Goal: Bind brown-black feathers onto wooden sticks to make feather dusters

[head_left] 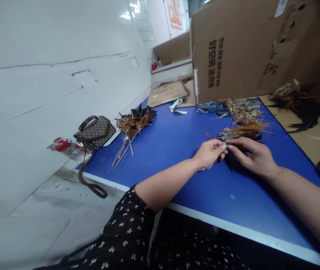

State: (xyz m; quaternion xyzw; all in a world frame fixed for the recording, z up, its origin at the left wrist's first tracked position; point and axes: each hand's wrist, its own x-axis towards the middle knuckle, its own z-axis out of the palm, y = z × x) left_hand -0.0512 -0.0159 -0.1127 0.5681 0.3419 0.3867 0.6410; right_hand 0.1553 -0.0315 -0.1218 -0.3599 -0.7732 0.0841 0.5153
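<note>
Feathers pinched between two hands over a blue table

A small bunch of feathers (240, 132) is held at its quill end above the blue table (177, 150); the left hand (209, 153) is closed, fingertips pinched on the quills; the right hand (251, 155) is part curled, thumb and forefinger meeting the same point; a bundled feather pile (133, 125) lies well apart beside a patterned handbag (95, 133); a cardboard box (247, 45) stands behind.

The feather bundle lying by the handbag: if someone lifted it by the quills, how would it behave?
The feather bundle probably lifts very lightly. Its bare quill ends look stiff, but the splayed plumes would likely flop and shed. A push would likely slide and scatter it rather than roll it.
</note>
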